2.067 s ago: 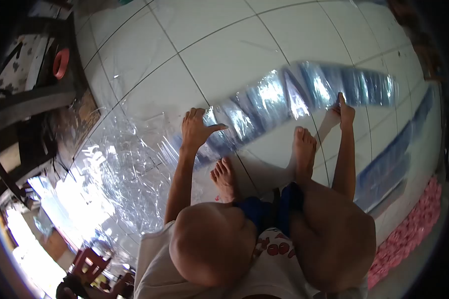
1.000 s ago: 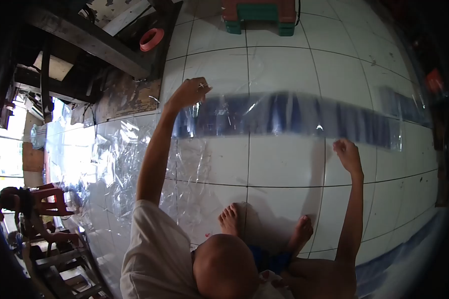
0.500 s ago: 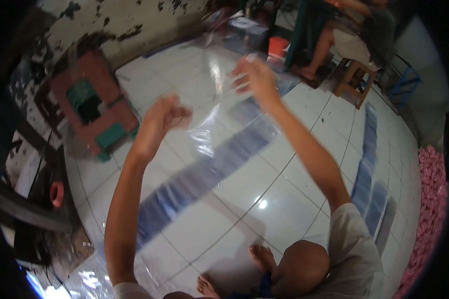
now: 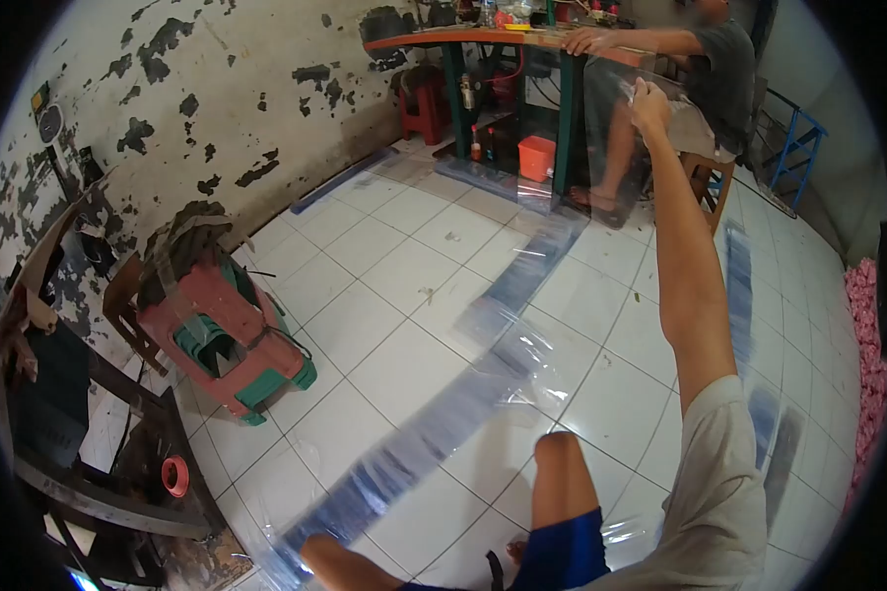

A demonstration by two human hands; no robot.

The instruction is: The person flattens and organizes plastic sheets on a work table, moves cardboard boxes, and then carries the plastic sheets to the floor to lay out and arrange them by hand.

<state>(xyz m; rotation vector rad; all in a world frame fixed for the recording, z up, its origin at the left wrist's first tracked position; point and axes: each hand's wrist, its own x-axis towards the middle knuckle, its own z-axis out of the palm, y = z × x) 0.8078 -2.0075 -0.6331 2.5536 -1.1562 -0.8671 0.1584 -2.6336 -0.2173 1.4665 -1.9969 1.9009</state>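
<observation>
My right hand (image 4: 650,110) is raised at the end of an outstretched arm, fingers pinched on a clear plastic sheet (image 4: 606,123). The sheet hangs in front of the seated person's legs, and its outline is hard to follow. My left hand is out of view. Below, a long row of overlapping bluish clear plastic sheets (image 4: 404,453) runs diagonally over the tiled floor. A second stretch of plastic sheets (image 4: 527,281) continues from it toward the table.
A person (image 4: 724,84) sits on a wooden stool at an orange-topped table (image 4: 443,37). Beneath it stands an orange container (image 4: 536,158). Red-and-green plastic stools (image 4: 232,335) lie at left. More plastic strips (image 4: 739,295) and a pink pile (image 4: 867,345) line the right side.
Both hands were up in front of me, blurred, with clear plastic between them. Now my right arm reaches farther forward and right, and the left hand has left the view. The camera has tilted up.
</observation>
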